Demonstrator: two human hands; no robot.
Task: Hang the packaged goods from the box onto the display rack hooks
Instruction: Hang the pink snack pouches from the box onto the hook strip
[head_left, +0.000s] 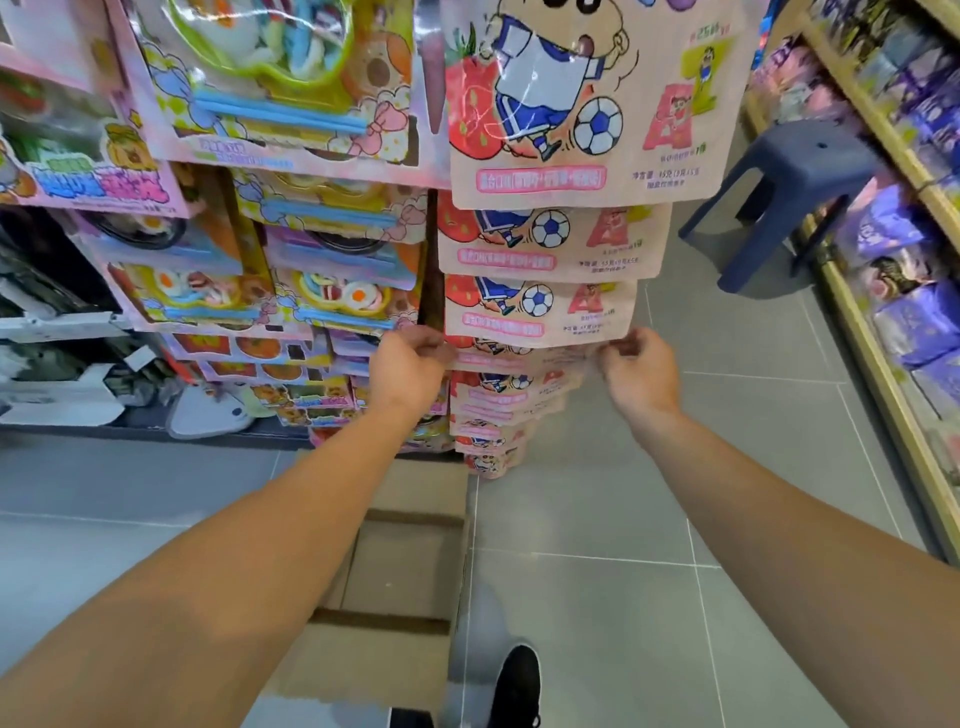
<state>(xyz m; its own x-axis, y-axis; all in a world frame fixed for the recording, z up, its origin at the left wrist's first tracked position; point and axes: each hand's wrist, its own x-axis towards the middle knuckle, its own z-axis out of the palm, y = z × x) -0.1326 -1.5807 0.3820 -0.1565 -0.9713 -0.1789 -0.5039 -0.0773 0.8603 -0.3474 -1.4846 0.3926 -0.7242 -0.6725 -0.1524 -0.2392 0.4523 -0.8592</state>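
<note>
A column of tan cartoon snack packets (540, 312) with a football drawing hangs down the display rack in front of me. Both my hands are raised to one packet (524, 356) partway down that column. My left hand (410, 364) pinches its left upper edge and my right hand (639, 369) pinches its right upper edge. The hook behind the packet is hidden by the packets above. An open cardboard box (400, 571) lies on the floor below my arms; what shows of its inside is bare cardboard.
Pink toy-food packs (270, 93) hang on the rack to the left. A dark blue plastic stool (795, 171) stands in the aisle at the right, beside a wooden shelf (883, 364) of purple bags. My black shoe (514, 686) is on the grey tiled floor beside the box.
</note>
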